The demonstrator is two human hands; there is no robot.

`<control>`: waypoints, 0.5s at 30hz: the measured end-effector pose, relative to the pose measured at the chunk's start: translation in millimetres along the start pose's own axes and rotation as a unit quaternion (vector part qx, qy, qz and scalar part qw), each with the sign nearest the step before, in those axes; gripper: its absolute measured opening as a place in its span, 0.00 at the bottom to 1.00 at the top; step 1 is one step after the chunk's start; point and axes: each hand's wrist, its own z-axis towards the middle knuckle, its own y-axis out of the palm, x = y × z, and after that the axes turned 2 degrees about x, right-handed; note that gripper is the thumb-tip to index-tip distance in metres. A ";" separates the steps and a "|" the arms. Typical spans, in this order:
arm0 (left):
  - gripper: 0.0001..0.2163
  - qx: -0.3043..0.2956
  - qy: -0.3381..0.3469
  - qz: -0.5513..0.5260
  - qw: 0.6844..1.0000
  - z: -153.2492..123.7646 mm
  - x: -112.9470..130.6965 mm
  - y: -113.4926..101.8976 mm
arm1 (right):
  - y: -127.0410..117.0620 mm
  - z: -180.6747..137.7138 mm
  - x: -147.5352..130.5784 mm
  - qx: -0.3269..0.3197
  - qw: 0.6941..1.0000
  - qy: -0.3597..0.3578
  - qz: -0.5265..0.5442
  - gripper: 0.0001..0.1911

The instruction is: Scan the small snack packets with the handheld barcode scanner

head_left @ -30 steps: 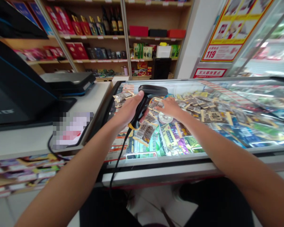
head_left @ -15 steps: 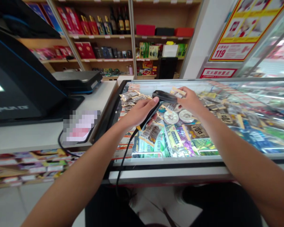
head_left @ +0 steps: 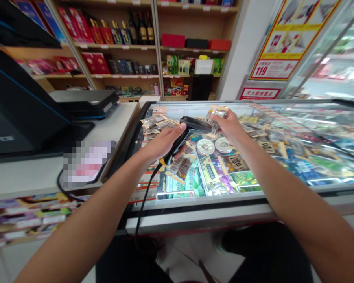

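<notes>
My left hand [head_left: 164, 142] is wrapped round the handle of a black barcode scanner [head_left: 194, 124], its head pointing right. A cable runs from the handle down over the counter's front edge. In my right hand [head_left: 228, 122] is a small snack packet [head_left: 216, 114] with tan edges, held up just beyond the scanner's head. Both hands are above a glass-topped freezer [head_left: 177, 204]. Similar snack packets [head_left: 153, 121] are piled on the glass left of the scanner, and another packet [head_left: 181, 167] lies below it. Two round white-lidded tubs [head_left: 205, 147] show near my right wrist.
On the left counter stand a black checkout machine [head_left: 23, 110] and a flat black scale [head_left: 85, 101]; a partly blurred-out flat item [head_left: 90, 163] lies at its edge. More packets [head_left: 267, 147] spread to the right. Shelves [head_left: 120, 46] with bottles and boxes line the back.
My right hand has turned and raised the snack packet, so more of it shows beside the scanner's head. My left hand keeps its grip on the scanner. The camera view has shifted slightly right.
</notes>
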 end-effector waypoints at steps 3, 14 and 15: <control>0.28 -0.005 -0.013 -0.010 1.000 0.3 -0.6 0.6 | 1.3 1.1 -1.2 0.012 1.000 0.011 -0.001 0.18; 0.28 0.095 -0.003 -0.051 0.994 1.6 10.4 -8.6 | -58.2 13.5 -27.6 -0.206 0.854 0.003 -0.478 0.12; 0.28 0.107 -0.002 -0.051 0.993 2.2 11.0 -10.5 | -63.3 15.1 -28.2 -0.229 0.830 0.009 -0.509 0.14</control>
